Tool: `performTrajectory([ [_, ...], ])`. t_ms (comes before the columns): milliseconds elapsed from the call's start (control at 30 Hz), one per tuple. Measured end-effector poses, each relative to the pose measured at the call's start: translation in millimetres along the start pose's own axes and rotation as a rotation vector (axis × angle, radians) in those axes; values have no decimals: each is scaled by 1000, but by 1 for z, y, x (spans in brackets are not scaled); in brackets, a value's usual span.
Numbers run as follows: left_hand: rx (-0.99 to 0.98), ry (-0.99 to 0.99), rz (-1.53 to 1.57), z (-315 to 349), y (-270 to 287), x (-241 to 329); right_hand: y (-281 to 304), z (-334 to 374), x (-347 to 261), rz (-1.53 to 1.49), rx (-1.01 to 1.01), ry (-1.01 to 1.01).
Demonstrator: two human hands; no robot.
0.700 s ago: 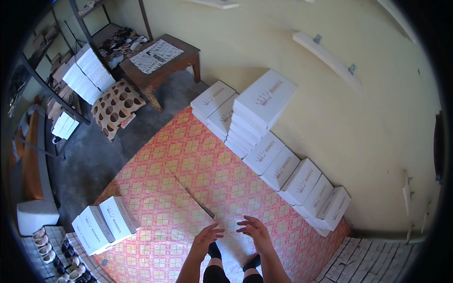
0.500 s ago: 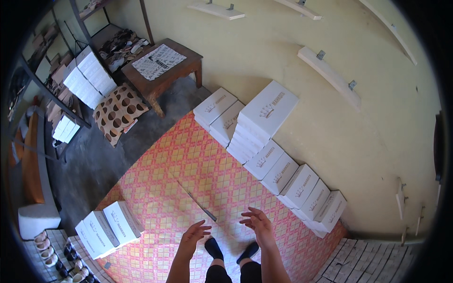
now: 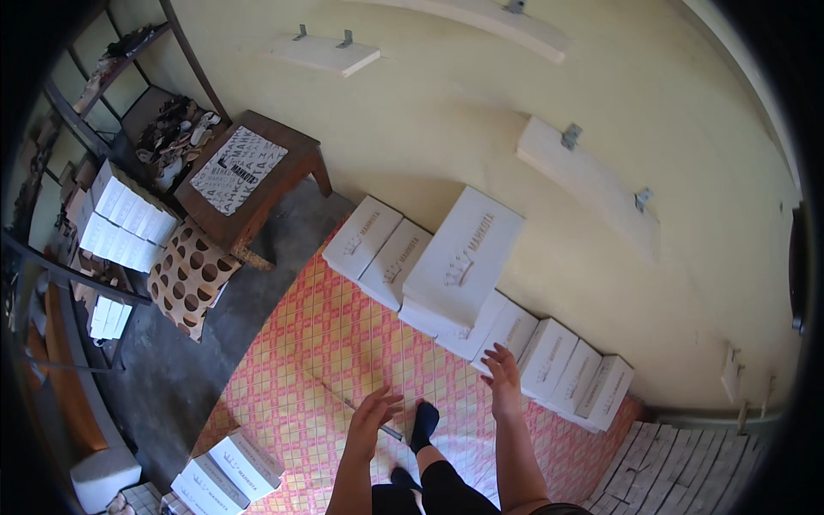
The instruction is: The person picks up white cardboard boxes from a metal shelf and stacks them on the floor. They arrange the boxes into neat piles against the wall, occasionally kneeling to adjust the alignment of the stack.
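Note:
My left hand [image 3: 374, 418] is in front of me above the patterned floor covering, fingers curved and apart, holding nothing. Beneath it lies a thin dark rod [image 3: 391, 433], partly hidden by that hand. My right hand [image 3: 503, 379] reaches further forward, open and without anything in it. In the view it overlaps the lower edge of the row of white boxes along the wall; I cannot tell whether it touches them. Tallest in that row is a stack of white boxes [image 3: 468, 257]. To its left sit two lower white boxes [image 3: 365, 238], to its right several more [image 3: 549, 360].
More white boxes [image 3: 227, 472] sit at the lower left. A wooden table [image 3: 296, 150] with a printed sheet stands at the far left, beside a spotted cushion [image 3: 190, 276] and a metal rack [image 3: 184, 43]. Pale wall shelves [image 3: 584, 180] jut out above the boxes.
My view has moved closer to the tall box stack. My right hand has gone forward toward the boxes, and one foot has stepped ahead of the other. Both hands stay without a hold.

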State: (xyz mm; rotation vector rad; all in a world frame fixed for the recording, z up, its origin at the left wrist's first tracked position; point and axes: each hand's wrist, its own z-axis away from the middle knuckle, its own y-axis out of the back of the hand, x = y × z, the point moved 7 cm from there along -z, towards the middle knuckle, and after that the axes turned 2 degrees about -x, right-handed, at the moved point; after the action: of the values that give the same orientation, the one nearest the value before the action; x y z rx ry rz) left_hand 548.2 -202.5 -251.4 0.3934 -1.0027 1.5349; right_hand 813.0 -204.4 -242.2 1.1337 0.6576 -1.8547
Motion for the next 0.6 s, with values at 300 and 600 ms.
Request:
performTrajectory([
  [300,86,-38,163,-38,42,71,-116,-22,-70,-51,-8,284],
  [600,274,-145,287,46,271,171,-431,78,-46,20,-600,-2],
])
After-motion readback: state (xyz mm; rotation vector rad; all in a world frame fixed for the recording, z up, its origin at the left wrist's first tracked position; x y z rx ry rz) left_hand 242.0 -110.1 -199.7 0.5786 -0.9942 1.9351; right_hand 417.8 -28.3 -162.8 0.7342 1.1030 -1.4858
